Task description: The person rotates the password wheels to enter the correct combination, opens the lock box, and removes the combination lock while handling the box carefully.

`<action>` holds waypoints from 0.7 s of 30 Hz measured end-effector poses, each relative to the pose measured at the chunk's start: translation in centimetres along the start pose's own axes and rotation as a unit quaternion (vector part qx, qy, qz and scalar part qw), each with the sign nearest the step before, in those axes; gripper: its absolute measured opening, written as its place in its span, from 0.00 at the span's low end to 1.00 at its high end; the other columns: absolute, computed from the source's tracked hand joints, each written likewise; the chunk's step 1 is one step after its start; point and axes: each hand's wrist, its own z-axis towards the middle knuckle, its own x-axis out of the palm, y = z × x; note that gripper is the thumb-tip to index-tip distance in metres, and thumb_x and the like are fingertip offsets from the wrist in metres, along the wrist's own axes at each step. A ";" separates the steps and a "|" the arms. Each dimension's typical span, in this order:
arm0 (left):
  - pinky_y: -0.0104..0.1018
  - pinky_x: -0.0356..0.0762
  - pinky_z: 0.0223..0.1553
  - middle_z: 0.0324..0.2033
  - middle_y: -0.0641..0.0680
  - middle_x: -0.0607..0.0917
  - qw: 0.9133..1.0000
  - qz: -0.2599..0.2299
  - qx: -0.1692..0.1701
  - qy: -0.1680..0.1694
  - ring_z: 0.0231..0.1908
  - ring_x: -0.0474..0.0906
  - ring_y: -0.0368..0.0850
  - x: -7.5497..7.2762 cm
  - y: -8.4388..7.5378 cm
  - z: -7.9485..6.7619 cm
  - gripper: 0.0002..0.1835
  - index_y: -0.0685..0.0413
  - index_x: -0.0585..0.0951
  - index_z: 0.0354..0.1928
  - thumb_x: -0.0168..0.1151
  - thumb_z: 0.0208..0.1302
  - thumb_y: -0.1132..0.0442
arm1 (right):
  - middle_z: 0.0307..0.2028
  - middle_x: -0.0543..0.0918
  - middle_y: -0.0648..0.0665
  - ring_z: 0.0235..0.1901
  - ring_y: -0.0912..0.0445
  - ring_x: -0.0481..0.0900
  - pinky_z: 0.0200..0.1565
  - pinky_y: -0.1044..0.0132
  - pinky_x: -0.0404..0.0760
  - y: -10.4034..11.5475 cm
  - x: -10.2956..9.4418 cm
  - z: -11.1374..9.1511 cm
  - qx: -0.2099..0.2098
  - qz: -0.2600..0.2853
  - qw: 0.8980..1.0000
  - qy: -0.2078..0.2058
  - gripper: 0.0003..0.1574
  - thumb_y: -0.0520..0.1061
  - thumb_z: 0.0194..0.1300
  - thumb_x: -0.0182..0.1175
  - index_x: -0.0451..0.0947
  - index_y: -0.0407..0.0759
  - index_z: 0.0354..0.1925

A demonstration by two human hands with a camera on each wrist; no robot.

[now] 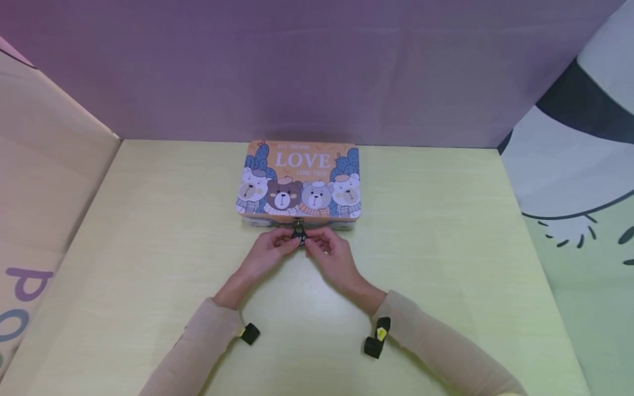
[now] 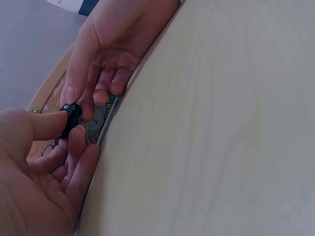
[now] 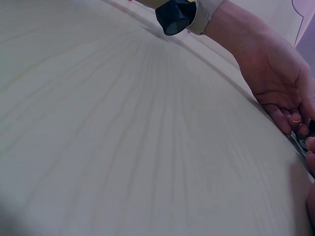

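A tin box (image 1: 303,181) with bears and the word LOVE on its lid stands closed at the far middle of the table. At its front clasp hangs a small black padlock (image 1: 299,235) with white marks. My left hand (image 1: 267,250) pinches the padlock from the left, thumb on its face. From the other side my right hand (image 1: 334,256) pinches it between thumb and fingers. In the left wrist view both hands meet at the padlock (image 2: 72,118), fingertips covering much of it. The right wrist view shows the left hand (image 3: 275,73) and only fingertips of the right.
The pale wooden table (image 1: 436,247) extends around the box. A purple wall (image 1: 307,71) rises right behind it, with printed panels at both sides. Small black cameras (image 1: 250,334) hang at both wrists.
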 end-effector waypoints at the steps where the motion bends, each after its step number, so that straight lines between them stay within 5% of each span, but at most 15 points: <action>1: 0.35 0.78 0.44 0.39 0.56 0.84 1.000 -0.001 -0.002 -0.001 0.37 0.78 0.45 0.0 0.0 0.0 0.13 0.62 0.80 0.50 0.60 0.69 0.61 | 0.39 0.82 0.30 0.39 0.35 0.80 0.41 0.57 0.85 0.0 0.0 0.0 0.000 -0.002 1.000 0.000 0.13 0.32 0.68 0.57 0.75 0.30 0.50; 8: 0.35 0.78 0.44 0.38 0.56 0.84 1.000 0.002 -0.008 -0.003 0.37 0.79 0.46 0.1 0.1 0.1 0.14 0.62 0.80 0.50 0.60 0.69 0.60 | 0.39 0.83 0.33 0.38 0.39 0.81 0.40 0.57 0.86 -2.9 -0.1 0.6 -0.006 -0.004 1.000 -0.007 0.13 0.35 0.68 0.58 0.76 0.33 0.51; 21: 0.38 0.79 0.44 0.40 0.55 0.83 1.000 0.008 -0.006 0.019 0.39 0.78 0.47 -0.4 0.2 0.2 0.14 0.58 0.80 0.52 0.62 0.67 0.63 | 0.37 0.84 0.44 0.35 0.50 0.82 0.38 0.63 0.85 -3.4 -0.2 0.7 -0.025 -0.012 1.000 -0.009 0.11 0.39 0.68 0.60 0.78 0.41 0.49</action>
